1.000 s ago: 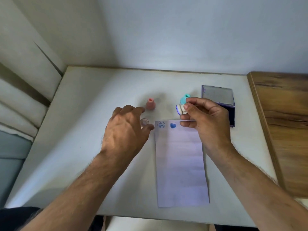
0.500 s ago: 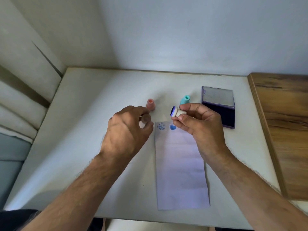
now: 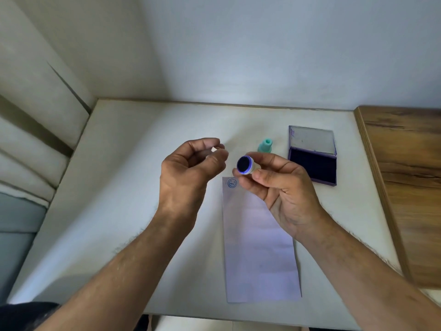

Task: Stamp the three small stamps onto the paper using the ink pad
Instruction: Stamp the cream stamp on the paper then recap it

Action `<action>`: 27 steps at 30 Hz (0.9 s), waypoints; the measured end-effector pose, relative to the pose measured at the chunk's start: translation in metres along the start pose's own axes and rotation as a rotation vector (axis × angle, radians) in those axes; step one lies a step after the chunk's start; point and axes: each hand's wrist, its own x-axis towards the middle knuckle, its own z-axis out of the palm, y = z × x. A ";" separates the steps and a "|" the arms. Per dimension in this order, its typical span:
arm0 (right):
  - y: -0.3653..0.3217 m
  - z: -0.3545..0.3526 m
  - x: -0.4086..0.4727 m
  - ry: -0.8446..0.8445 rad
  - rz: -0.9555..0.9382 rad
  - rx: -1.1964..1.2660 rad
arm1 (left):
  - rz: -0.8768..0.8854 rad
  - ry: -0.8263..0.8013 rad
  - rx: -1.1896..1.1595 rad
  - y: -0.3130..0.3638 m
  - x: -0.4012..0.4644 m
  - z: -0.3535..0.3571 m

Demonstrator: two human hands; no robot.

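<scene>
Now, stamp in hand: we hold a small white stamp [image 3: 245,165] in our right hand [image 3: 279,187], fingertips pinching its body, its dark inked face turned up toward us, above the top edge of the paper [image 3: 259,247].
Left hand: our left hand [image 3: 188,170] is curled, thumb and fingers pinching a small pale piece [image 3: 214,149] at about 9 o'clock of the white stamp; we cannot tell what it is.
Handling: we judge the stamp light, hard and a bit slick; take it by the sides of its body, never the wet face, which would smear the fingers.
Paper: thin and limp, lying flat on the white table [image 3: 133,187]; it may slide under a press, so a steadying finger would help.
Ink pad: the ink pad [image 3: 313,163] sits open at 3 o'clock of the stamp, lid up, well apart from the paper.
Count of stamps: two in view, the white one and a teal stamp [image 3: 265,146] standing at 12 o'clock of our right hand; a third we cannot see.
Count of prints: one round blue mark [image 3: 232,183] shows at the paper's top left; our hand may hide others.
</scene>
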 end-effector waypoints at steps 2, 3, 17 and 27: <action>0.000 0.001 0.000 -0.029 -0.018 -0.072 | -0.050 -0.008 -0.092 0.001 0.000 0.000; 0.000 0.001 -0.001 -0.034 -0.028 -0.123 | -0.068 -0.019 -0.121 0.000 0.000 0.001; 0.001 0.002 0.000 -0.002 -0.087 -0.300 | -0.093 -0.115 -0.166 -0.002 -0.005 0.002; 0.002 0.004 -0.002 0.123 -0.291 -0.530 | -0.112 -0.139 -0.057 -0.006 -0.003 0.001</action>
